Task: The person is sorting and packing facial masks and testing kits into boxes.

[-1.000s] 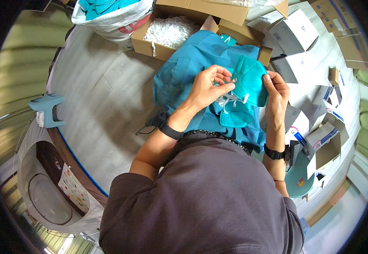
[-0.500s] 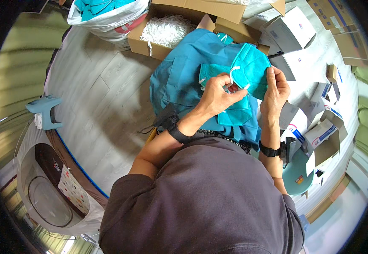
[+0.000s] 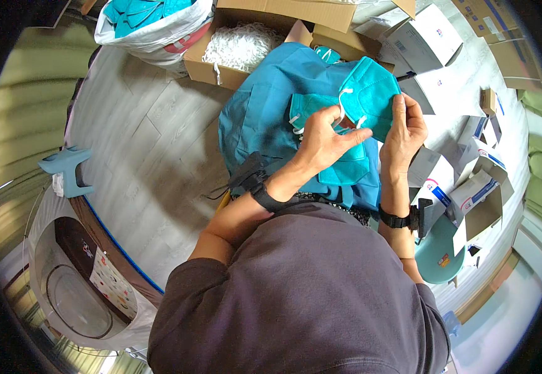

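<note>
In front of me I hold up a turquoise folded face mask (image 3: 374,93). My right hand (image 3: 406,128) pinches its right edge between thumb and fingers. My left hand (image 3: 324,140) is at its left side, fingers curled around the white ear loop (image 3: 342,107) and thumb stretched along the mask's lower edge; the fingertips are partly hidden. More turquoise masks lie below on the blue cloth (image 3: 265,106) over my lap, one mask (image 3: 308,107) left of the held one and another mask (image 3: 349,171) under my left hand.
Beyond the cloth stands a cardboard box (image 3: 221,71) of white elastic loops (image 3: 243,47). A white sack (image 3: 159,37) of turquoise masks is at the far left. White cartons (image 3: 423,40) and opened small boxes (image 3: 473,193) crowd the right, near a teal stool (image 3: 439,255). A blue stool (image 3: 68,168) stands left.
My left thumb has shifted slightly right along the mask's lower edge. The mask has tilted up a little, while my right hand keeps its grip.
</note>
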